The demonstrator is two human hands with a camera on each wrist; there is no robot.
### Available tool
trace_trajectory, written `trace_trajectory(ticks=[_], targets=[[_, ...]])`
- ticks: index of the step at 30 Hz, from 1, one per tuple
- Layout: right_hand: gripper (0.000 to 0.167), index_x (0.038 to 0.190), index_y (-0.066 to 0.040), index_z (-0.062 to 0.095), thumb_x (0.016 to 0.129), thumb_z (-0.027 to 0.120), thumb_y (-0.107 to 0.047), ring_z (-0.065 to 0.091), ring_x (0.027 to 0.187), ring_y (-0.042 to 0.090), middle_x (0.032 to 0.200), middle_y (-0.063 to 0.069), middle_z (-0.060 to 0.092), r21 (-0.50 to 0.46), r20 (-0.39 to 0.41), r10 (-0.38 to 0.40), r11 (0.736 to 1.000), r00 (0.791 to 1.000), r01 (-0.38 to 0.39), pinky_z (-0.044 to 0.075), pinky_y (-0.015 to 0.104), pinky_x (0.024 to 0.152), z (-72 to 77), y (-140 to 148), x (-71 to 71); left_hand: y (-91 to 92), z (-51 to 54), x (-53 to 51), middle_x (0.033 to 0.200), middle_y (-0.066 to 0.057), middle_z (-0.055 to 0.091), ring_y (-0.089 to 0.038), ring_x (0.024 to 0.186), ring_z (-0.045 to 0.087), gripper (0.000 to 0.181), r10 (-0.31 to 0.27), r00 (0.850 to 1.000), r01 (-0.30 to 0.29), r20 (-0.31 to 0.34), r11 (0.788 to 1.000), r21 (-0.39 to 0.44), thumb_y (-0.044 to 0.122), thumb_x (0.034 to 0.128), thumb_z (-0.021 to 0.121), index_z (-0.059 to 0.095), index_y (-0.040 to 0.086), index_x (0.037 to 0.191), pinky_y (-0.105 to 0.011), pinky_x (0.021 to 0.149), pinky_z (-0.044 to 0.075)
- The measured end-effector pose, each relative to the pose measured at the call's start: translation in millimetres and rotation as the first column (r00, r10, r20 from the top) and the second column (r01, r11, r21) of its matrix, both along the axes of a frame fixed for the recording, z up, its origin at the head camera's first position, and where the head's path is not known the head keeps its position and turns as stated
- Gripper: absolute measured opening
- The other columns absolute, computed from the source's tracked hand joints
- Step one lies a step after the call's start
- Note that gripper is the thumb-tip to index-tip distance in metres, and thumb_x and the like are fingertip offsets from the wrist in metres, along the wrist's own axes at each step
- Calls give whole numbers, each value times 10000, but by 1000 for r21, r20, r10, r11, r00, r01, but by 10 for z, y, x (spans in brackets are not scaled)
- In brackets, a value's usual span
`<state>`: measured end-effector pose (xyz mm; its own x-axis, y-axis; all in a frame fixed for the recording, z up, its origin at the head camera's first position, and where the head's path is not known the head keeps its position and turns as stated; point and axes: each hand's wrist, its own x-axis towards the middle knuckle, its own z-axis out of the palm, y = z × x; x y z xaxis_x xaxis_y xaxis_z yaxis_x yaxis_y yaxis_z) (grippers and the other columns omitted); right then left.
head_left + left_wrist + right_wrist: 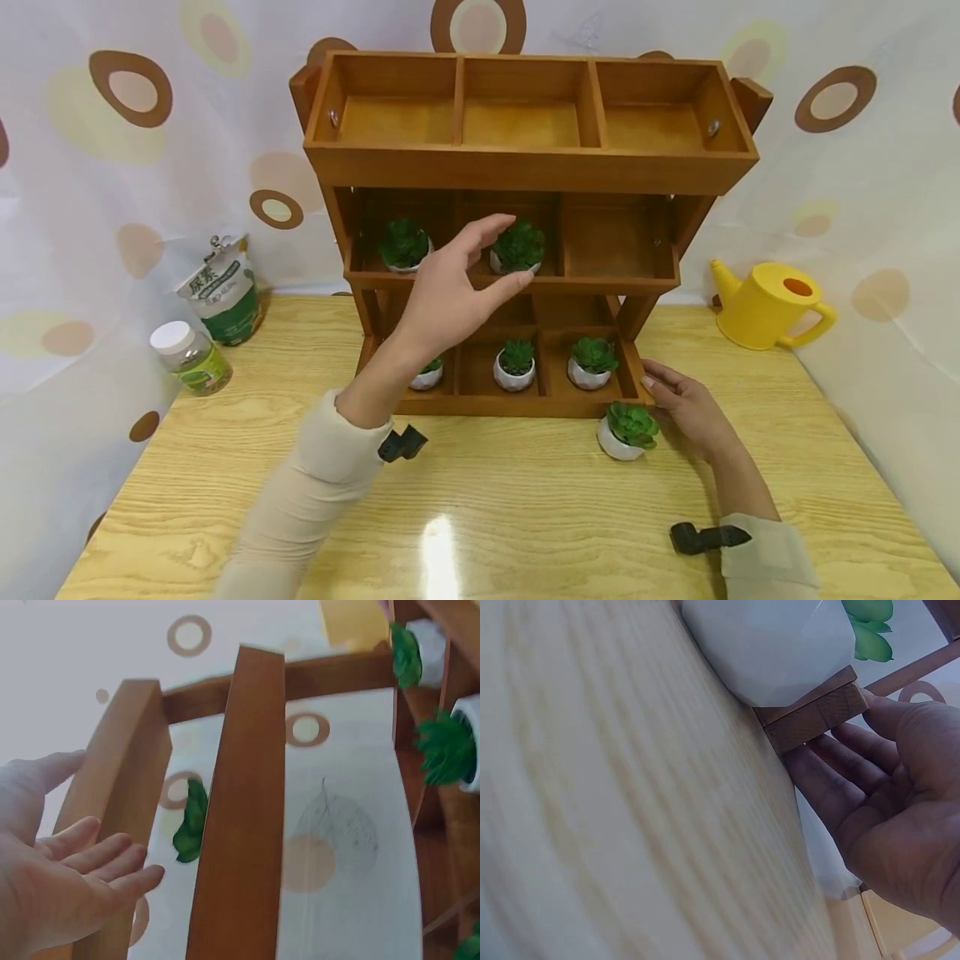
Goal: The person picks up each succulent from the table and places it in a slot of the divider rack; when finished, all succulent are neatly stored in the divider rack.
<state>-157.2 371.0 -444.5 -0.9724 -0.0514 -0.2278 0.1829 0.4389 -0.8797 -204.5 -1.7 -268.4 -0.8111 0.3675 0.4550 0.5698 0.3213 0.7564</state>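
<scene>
A brown wooden tiered shelf point(531, 171) stands before me, divided into compartments. My left hand point(450, 292) hovers in front of the middle tier, thumb and fingers spread with nothing held. Beyond it sits a potted succulent point(519, 243) in the central compartment, partly behind the fingers; contact cannot be told. In the left wrist view, the left hand point(82, 870) is beside a wooden board. My right hand point(690, 408) grips the lower tier's right front corner, also shown by the right hand point(885, 787). Next to it, a white-potted succulent point(626, 429) stands on the table.
Another succulent point(405, 243) occupies the middle tier's left. Several more potted succulents line the bottom tier, including one at right point(592, 362). A yellow watering can point(768, 304) stands right; a lidded jar point(191, 358) and a green-white bag point(225, 292) stand left on the wooden table point(525, 517).
</scene>
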Motion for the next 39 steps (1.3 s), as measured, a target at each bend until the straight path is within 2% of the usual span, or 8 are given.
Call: trace_trajectory(ticks=[5, 11, 16, 21, 24, 27, 31, 39], targets=[[698, 1623, -110, 247, 1068, 436, -489, 553, 1213, -9, 1606, 216, 372, 1, 2, 0, 1000, 1000, 0, 548, 276, 985, -6, 9, 5, 33, -204, 203, 1512, -4, 547, -117, 1394, 511, 674, -83, 993, 80, 80, 996, 41, 352, 911, 773, 487, 234, 1510, -317, 1160, 419], [706, 1623, -108, 244, 1066, 432, -499, 501, 1374, 227, 1615, 219, 356, 10, 3, 6, 1000, 1000, -6, 531, 357, 1036, 5, -3, 10, 95, -463, 350, 1538, 56, 512, -128, 1409, 500, 725, -138, 963, 142, 230, 990, 1, 383, 899, 779, 438, 314, 1536, -331, 1170, 411], [695, 1623, -99, 236, 1072, 438, -470, 545, 1268, 47, 1611, 230, 355, -33, 3, 10, 999, 1000, -10, 520, 223, 980, -7, -4, 11, 141, -658, 398, 1547, 95, 497, -121, 1409, 503, 763, -160, 941, 178, 298, 983, -36, 410, 873, 799, 430, 335, 1537, -334, 1151, 433], [700, 1622, -97, 239, 1070, 443, -474, 539, 1163, -77, 1608, 238, 353, -41, -1, 9, 999, 1000, -9, 511, 160, 922, -18, 7, 7, 223, -901, 440, 1563, 126, 468, -110, 1411, 501, 793, -204, 896, 239, 394, 970, -40, 423, 849, 816, 433, 327, 1537, -327, 1133, 451], [706, 1624, -108, 240, 1065, 442, -490, 546, 1204, -23, 1609, 234, 357, -29, 5, 6, 1000, 1000, -6, 513, 164, 923, -20, 9, 4, 287, -1053, 465, 1548, 98, 495, -119, 1399, 517, 763, -231, 863, 273, 448, 961, -31, 410, 859, 811, 454, 311, 1526, -305, 1125, 455], [715, 1626, -116, 235, 1061, 438, -505, 531, 1293, 88, 1615, 228, 349, -11, 13, 2, 1000, 1000, -1, 519, 181, 937, -18, 14, 3, 345, -1170, 484, 1529, 44, 528, -134, 1391, 528, 742, -258, 841, 306, 476, 952, -25, 386, 867, 810, 476, 267, 1518, -290, 1113, 464], [720, 1627, -112, 230, 1061, 431, -510, 511, 1342, 167, 1616, 228, 347, 1, 15, 1, 1000, 1000, -1, 522, 182, 937, -17, 18, 7, 387, -1257, 511, 1525, 23, 535, -140, 1397, 523, 749, -277, 828, 338, 488, 940, -40, 376, 864, 814, 479, 237, 1520, -286, 1111, 464], [733, 1626, -102, 227, 1058, 438, -515, 463, 1404, 268, 1624, 223, 335, -11, 8, 11, 1000, 1000, -11, 514, 161, 930, -10, 15, 0, 469, -1394, 529, 1513, 84, 540, -126, 1384, 531, 764, -259, 814, 362, 520, 926, -106, 445, 856, 807, 466, 298, 1523, -300, 1085, 489]])
